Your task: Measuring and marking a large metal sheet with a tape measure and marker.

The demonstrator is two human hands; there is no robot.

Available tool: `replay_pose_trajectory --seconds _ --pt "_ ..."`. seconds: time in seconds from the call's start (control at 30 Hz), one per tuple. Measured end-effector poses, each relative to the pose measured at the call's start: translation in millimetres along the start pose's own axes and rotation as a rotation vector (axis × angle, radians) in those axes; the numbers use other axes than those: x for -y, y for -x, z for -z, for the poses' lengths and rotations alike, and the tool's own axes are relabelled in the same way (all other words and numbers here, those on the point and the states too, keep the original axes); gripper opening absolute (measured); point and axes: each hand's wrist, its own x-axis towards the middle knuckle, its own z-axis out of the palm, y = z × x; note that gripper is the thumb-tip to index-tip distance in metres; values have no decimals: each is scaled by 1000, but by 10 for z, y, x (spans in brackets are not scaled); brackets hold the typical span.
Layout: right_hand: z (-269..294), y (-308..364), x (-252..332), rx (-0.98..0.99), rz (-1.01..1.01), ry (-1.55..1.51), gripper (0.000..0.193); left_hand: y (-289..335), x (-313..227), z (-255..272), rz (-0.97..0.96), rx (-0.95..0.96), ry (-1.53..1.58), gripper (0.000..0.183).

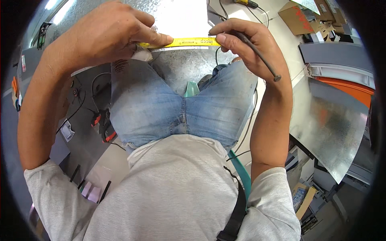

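Observation:
A yellow tape measure runs straight across between my two hands, its blade lying along the near edge of a shiny metal sheet. My left hand is closed around the tape's left part, index finger stretched along the blade; the tape's case does not show. Under that hand pokes out a small pale piece whose kind I cannot make out. At the tape's right end, my right hand pinches the blade by the sheet's corner. A long dark nail also sits in my right hand, its flat head pointing down toward the wrist.
My legs in blue jeans are spread below the sheet. Black cables trail across the floor. At right stand a large metal sheet and cardboard boxes. Red-and-black tools lie at left.

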Motion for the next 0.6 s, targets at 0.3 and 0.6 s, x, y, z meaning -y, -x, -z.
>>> replay_pose_trajectory --seconds 0.3,0.6 --pt "-7 10 44 -27 -16 45 25 -10 6 -9 -5 -6 -26 53" --pt "48 -5 29 -64 -45 65 29 1 11 -8 -5 -9 -44 53"
